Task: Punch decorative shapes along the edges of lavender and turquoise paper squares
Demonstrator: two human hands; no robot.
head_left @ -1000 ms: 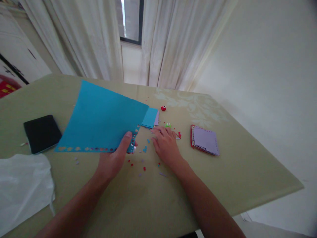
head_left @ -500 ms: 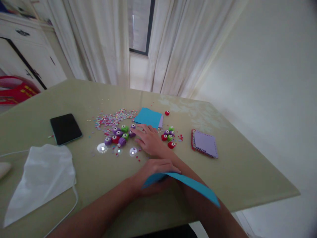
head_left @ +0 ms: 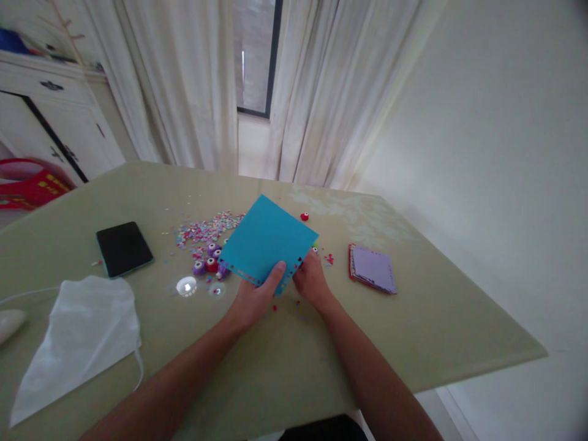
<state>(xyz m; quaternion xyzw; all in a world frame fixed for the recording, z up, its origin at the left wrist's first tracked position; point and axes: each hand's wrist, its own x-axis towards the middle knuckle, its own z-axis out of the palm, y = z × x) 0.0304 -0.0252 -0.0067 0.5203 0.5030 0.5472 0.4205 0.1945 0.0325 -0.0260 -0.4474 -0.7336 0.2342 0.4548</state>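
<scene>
My left hand (head_left: 257,300) holds a sheet of blue paper (head_left: 269,236) by its near corner, thumb on top. Small shapes are punched out along the two near edges of the sheet. At its right edge is my right hand (head_left: 312,278), fingers closed; whatever they hold is hidden. Left of the sheet lie several small purple and red paper punches (head_left: 212,264), partly covered by it. Another red punch (head_left: 304,216) lies beyond the sheet. Tiny red paper bits (head_left: 329,259) are scattered to the right of my right hand.
A stack of punched purple and red paper (head_left: 374,269) lies on the right. Colourful confetti (head_left: 204,229) is spread behind the punches. To the left are a dark tablet (head_left: 124,248), a white face mask (head_left: 87,334) and a white mouse-like object (head_left: 10,323). A wall borders the table's right.
The blue sheet went down over my right forearm while my right hand reached toward the punches. Now the sheet is raised again and my right hand has come to its edge, fingers closed.
</scene>
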